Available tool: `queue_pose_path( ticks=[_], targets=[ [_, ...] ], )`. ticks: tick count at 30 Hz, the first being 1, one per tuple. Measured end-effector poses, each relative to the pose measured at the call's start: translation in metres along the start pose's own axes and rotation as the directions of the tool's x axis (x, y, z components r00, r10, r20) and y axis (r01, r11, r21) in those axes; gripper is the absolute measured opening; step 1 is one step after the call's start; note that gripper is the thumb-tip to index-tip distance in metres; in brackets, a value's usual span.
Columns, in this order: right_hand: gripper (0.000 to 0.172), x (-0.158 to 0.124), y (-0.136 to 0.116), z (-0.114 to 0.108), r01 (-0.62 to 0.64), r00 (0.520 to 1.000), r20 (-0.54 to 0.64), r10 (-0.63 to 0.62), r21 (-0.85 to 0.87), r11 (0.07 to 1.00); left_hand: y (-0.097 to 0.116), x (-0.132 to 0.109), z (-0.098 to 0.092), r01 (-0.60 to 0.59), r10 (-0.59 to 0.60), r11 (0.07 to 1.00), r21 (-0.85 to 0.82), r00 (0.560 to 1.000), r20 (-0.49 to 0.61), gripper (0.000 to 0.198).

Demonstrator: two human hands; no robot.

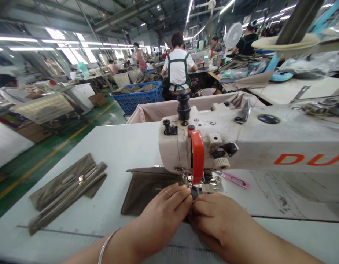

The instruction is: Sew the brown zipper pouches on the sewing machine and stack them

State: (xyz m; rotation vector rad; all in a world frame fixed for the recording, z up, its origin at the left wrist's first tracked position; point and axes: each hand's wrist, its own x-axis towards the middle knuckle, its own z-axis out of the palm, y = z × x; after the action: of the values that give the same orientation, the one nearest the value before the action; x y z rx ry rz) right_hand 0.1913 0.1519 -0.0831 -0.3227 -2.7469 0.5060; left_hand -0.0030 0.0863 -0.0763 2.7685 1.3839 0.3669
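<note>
A brown fabric piece (143, 185) lies flat under the head of a cream sewing machine (240, 143). My left hand (165, 212) rests on its near right edge, fingers together and pressed down on the fabric, a ring on one finger. My right hand (216, 216) sits just right of it, fingers curled and pinching the fabric edge right in front of the presser foot (203, 185). Both hands touch at the fingertips. A red guard (197, 157) hangs above the needle area.
A stack of brown zippered pieces (67, 190) lies on the white table (117, 146) to the left. Pink thread snips (235, 179) lie right of the presser foot. Behind stand a fabric-lined bin (158, 108), a blue crate (139, 97) and seated workers.
</note>
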Motion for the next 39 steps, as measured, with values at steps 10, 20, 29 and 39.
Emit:
queue_pose_path(
  ticks=[10,20,29,39],
  targets=[
    [0.023,-0.006,0.003,0.003,-0.023,0.999,-0.031,0.025,0.071,0.997,-0.016,0.004,0.003,0.006,-0.007,1.0,-0.005,0.999,-0.047,0.03],
    [0.021,-0.01,0.015,-0.008,-0.097,0.993,-0.062,0.104,0.097,0.991,-0.012,-0.003,-0.005,-0.046,0.029,0.987,-0.155,0.993,-0.111,0.021],
    [0.023,-0.01,0.013,-0.008,-0.093,0.994,-0.05,0.097,0.082,0.992,-0.013,0.002,-0.002,-0.072,0.04,0.977,-0.2,0.986,-0.159,0.019],
    [0.03,-0.007,0.011,0.001,-0.115,0.992,-0.05,0.118,0.061,0.992,-0.018,0.002,-0.006,-0.07,0.05,0.989,-0.128,0.987,-0.155,0.023]
  ],
)
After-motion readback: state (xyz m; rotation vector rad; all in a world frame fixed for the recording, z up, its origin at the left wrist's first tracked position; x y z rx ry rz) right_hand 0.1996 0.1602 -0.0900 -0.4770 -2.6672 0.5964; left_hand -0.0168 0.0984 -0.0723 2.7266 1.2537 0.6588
